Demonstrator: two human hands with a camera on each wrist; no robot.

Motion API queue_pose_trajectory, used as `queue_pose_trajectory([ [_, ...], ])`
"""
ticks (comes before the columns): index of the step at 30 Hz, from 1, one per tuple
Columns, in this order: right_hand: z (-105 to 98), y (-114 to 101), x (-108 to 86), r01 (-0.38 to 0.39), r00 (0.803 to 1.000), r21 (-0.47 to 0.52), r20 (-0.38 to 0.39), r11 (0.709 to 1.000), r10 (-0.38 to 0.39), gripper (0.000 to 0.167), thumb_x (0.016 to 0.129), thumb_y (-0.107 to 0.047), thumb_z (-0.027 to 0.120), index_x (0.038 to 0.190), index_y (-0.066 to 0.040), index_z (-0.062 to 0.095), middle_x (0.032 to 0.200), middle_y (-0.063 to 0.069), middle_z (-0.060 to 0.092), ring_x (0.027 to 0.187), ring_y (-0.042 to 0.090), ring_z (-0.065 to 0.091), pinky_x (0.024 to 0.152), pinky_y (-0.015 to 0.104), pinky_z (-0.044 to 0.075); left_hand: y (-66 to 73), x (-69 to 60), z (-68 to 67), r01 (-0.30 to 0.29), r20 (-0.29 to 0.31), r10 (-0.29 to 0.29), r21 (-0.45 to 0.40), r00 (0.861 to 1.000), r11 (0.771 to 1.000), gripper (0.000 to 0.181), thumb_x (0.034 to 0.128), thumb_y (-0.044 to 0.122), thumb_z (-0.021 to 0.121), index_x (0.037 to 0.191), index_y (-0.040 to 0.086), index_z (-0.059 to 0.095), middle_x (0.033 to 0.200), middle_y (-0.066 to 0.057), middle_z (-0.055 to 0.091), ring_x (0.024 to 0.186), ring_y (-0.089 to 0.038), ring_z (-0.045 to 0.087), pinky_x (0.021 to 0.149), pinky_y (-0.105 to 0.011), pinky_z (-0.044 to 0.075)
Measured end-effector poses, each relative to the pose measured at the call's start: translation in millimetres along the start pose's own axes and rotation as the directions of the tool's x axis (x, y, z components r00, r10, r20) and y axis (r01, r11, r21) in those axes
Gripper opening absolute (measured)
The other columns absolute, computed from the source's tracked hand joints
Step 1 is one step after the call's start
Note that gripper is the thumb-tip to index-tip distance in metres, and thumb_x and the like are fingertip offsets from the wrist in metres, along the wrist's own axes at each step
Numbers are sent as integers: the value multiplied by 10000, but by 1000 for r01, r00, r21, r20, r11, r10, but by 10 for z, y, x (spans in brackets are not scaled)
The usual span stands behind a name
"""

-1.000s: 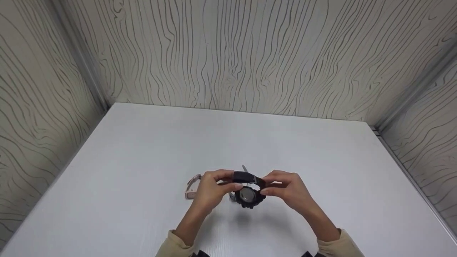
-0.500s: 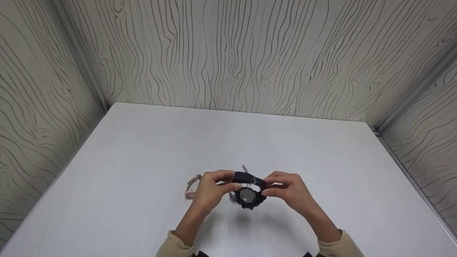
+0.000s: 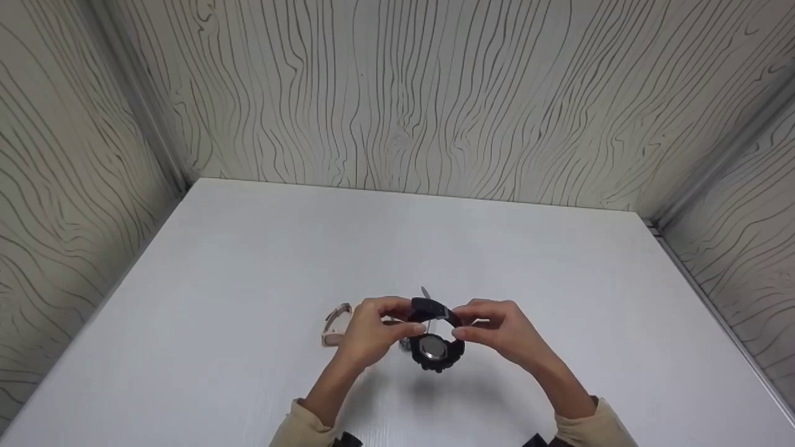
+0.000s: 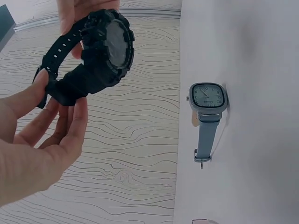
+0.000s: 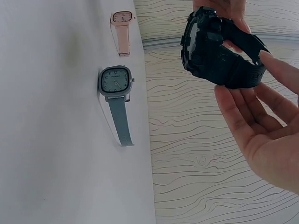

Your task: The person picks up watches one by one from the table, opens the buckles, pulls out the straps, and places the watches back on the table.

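Two forearms (image 3: 336, 386) slant inward, left hand (image 3: 370, 331) and right hand (image 3: 500, 327) each pinching the black watch (image 3: 433, 349) aloft.

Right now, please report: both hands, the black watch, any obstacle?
Left hand, right hand: both gripping strap of black watch. Watch held above table. Grey-blue watch and pink watch lie nearby; no obstruction seen.

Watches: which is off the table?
The black watch, gripped by the left hand and right hand; the pink watch and grey-blue watch rest on the table.

Wht tabletop (image 3: 261, 261) – wall (image 3: 397, 99) w/ wood-grain lines
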State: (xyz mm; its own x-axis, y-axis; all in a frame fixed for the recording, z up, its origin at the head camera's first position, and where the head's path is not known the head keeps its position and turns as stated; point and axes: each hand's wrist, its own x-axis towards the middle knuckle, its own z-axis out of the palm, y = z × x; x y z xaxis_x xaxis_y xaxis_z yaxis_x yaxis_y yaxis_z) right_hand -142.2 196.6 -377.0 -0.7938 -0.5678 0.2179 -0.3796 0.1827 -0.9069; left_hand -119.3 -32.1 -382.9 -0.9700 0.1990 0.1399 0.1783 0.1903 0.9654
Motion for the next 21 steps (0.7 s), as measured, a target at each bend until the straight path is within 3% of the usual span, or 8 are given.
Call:
queue_pose_trajectory([
  [5, 23, -36, 20, 58, 998, -10, -11, 998, -59, 180, 800, -12, 673, 970, 48, 671, 865, 99, 630, 797, 146, 594, 722, 321, 530, 0, 10, 25, 11, 26, -12, 39, 1000, 999, 262, 750, 139, 749, 980, 34, 679, 885, -21, 645, 837, -154, 616, 760, -232, 498],
  [10, 31, 8, 23, 36, 998, -16, -54, 999, -36, 173, 769, -8, 702, 937, 28, 684, 844, 83, 635, 789, 142, 596, 732, 319, 528, -3, 17, 40, -11, 33, 10, 34, 999, 999, 233, 741, 142, 757, 938, 40, 687, 865, -14, 646, 822, -145, 611, 751, -216, 495],
  [21, 94, -268, 31, 27, 994, -39, -106, 999, -31, 162, 753, 42, 695, 903, 96, 666, 807, 135, 626, 763, 105, 585, 725, 299, 529, -2, 12, 73, -113, -39, 114, 27, 993, 993, 228, 745, 122, 749, 938, 9, 704, 854, -43, 649, 826, -186, 602, 733, -220, 506],
])
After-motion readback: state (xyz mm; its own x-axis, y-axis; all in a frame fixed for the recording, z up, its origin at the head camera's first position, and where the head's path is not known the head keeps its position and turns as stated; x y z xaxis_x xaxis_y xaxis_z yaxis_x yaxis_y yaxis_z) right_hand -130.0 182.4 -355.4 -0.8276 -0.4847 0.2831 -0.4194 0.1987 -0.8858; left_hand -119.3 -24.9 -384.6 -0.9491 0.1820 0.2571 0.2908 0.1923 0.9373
